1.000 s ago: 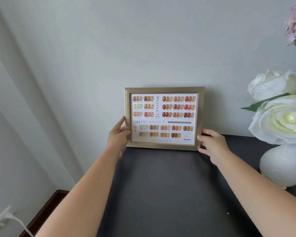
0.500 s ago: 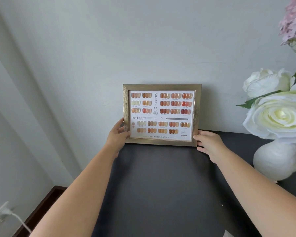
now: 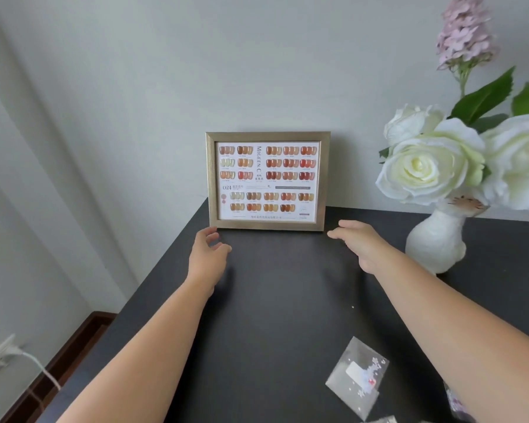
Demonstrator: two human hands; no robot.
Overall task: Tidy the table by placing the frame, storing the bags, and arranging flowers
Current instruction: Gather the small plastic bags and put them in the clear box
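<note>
One frame (image 3: 268,181) is being stood upright at the back of the dark worktop (image 3: 281,300), up against the pale wall (image 3: 196,71), with a chart of little nail colour swatches being shown behind the glass. Nothing is being held right now: the left hand (image 3: 206,254) is being kept just in front of the frame's lower left corner with fingers loosely spread, and the right hand (image 3: 359,244) is being kept just off the lower right corner, fingers relaxed, so both hands are apart from the frame and empty. One white vase (image 3: 437,242) is being used for the flowers on the right; three white roses (image 3: 422,169) can be counted, plus one pink flower spike (image 3: 466,32) sticking up above them. One small clear bag (image 3: 358,377) is being left flat near the front edge, and bits of what could be more bags are being cut off at the bottom, so no proper count there.
</note>
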